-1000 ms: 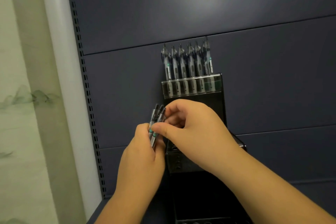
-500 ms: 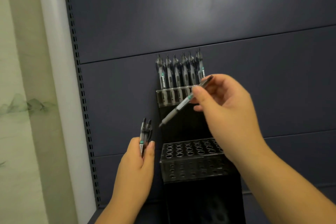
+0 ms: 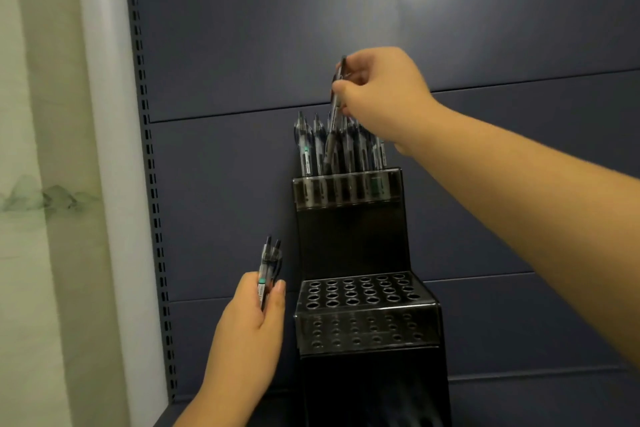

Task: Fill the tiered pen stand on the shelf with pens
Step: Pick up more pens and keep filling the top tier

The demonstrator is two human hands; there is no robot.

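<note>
Right hand: the right hand (image 3: pixel 381 94) pinches one pen (image 3: pixel 334 107) near its upper end, fingers clamped on the barrel, tip angled down among the row of pens (image 3: pixel 341 146) in the top tier.
Left hand: the left hand (image 3: pixel 254 319) grips a small bundle of spare pens (image 3: pixel 268 270) upright, just left of the stand.
Stand: the tiered pen stand (image 3: pixel 349 243) sits on the shelf against the back panel (image 3: pixel 346 10); lower tier (image 3: pixel 363 291) holes all open.
Technique: straighten the pen, line the tip over a free hole, drop gently.
Materials: smoky translucent plastic, round holes in neat rows; slim clear barrels, glossy.
</note>
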